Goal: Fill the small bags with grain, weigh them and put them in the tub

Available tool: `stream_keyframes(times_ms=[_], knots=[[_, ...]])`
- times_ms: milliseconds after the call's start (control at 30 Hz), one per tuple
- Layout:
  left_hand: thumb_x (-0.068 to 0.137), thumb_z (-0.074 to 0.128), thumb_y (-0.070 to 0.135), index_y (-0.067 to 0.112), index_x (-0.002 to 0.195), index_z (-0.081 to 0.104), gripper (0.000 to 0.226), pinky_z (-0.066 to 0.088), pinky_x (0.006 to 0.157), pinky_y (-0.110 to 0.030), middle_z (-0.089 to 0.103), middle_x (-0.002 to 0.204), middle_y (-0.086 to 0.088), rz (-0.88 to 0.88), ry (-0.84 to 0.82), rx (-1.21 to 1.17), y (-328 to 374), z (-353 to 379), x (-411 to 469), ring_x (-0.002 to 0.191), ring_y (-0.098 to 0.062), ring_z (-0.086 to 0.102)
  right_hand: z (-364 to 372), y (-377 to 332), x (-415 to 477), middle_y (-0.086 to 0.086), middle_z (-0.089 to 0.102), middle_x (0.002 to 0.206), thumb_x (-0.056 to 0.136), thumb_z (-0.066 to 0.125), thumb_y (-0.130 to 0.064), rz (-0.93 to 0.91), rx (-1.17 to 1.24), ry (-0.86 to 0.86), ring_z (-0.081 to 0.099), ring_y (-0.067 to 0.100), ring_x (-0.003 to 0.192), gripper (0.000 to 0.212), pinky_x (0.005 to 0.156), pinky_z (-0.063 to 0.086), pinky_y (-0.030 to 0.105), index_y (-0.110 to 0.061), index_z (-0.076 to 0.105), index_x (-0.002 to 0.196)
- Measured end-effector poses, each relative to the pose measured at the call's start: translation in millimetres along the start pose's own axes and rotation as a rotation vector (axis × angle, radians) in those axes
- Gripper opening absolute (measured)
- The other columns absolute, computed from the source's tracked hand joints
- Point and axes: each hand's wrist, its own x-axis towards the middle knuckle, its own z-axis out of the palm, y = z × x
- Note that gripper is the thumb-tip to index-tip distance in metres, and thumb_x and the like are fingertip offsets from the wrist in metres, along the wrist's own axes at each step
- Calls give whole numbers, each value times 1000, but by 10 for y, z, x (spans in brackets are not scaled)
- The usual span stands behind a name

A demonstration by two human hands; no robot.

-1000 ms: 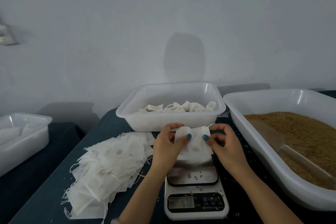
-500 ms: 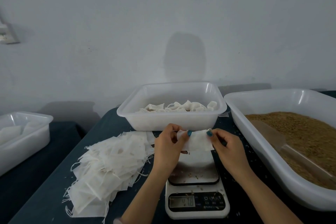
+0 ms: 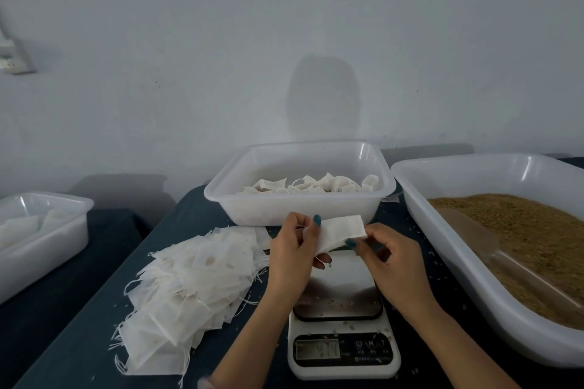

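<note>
Flatter than before, your small bag [image 3: 341,230] sits mid-frame above the scale [image 3: 344,354], left hand [image 3: 294,256] and right hand [image 3: 395,268] pinching its ends.

Dim, cool light fills the room, turning the pale wall [image 3: 189,41] a flat bluish grey. A soft, rounded shadow [image 3: 322,95] falls on it dead ahead, pointing to a light behind the person. Thin glints run along the rims of the middle tub [image 3: 297,196] and the grain tub [image 3: 442,246]. The scale's steel plate [image 3: 344,287] carries a dull sheen. Its display [image 3: 317,349] is smeared, the digits perhaps too soft to read. The wide lens bows the left tub [image 3: 47,230], and the wall fitting [image 3: 14,60] at the frame's edge blurs.
</note>
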Motion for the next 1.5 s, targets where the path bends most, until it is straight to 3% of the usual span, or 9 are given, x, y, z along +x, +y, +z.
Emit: stream_keyframes(times_ms=[200,333,467,667,833,967,1167,1300,1500], knots=[[101,42,43,19,87,54,30,51,63,-37,63,76,5,64,47,181,8,-8,-2,68,-9,61,-10,23,26,-8,67,93,90,65,-9,-13,-33,87,62,5,84,15,69,48,11,-13,69,104],[94,40,63,27,110,57,42,56,80,-36,66,103,12,213,-33,87,79,5,-55,92,-10,64,-44,30,45,-5,61,92,91,62,-16,-59,-75,107,59,8,84,17,69,50,16,-10,66,106],[91,49,58,20,134,48,57,49,98,-37,55,131,11,410,-239,286,65,7,-81,122,-8,53,-23,-21,-10,-14,53,95,94,59,-25,-168,-165,8,52,-1,85,20,71,44,10,-14,67,108],[84,55,55,35,134,37,57,37,61,-11,57,86,23,394,-398,436,66,35,-141,71,8,56,-7,-71,-51,-27,42,99,84,53,-17,-233,-233,-63,46,-8,93,29,85,38,3,-27,62,110],[82,72,45,34,129,44,56,51,81,-24,63,110,14,334,-410,415,90,-13,-94,94,-2,60,3,-20,-39,-16,53,96,93,55,-20,-234,-254,-33,49,0,91,22,84,43,9,-22,65,112],[81,73,30,26,122,50,48,52,81,-33,64,107,9,291,-413,421,110,-45,-88,93,-9,61,-32,-16,-1,-9,60,90,93,54,-30,-283,-258,20,51,6,88,21,80,44,13,-25,67,108],[85,65,13,20,117,52,36,40,69,-16,59,105,6,339,-306,458,58,-27,-89,89,-7,55,4,-54,-29,-10,58,95,86,70,-32,-321,-294,-14,48,1,90,20,79,44,13,-23,70,104],[90,62,15,21,121,48,34,45,76,-22,56,110,6,350,-207,385,9,-79,-40,95,-8,54,-28,-170,-27,-15,51,106,95,52,-44,-240,-200,18,53,-1,83,27,67,42,8,-27,60,113],[90,54,6,35,115,42,41,43,70,-22,54,106,1,237,-55,171,-6,-107,15,88,-15,53,-82,-332,-38,-12,51,105,86,61,-11,-124,-297,101,53,5,89,23,71,48,21,-19,59,108]])
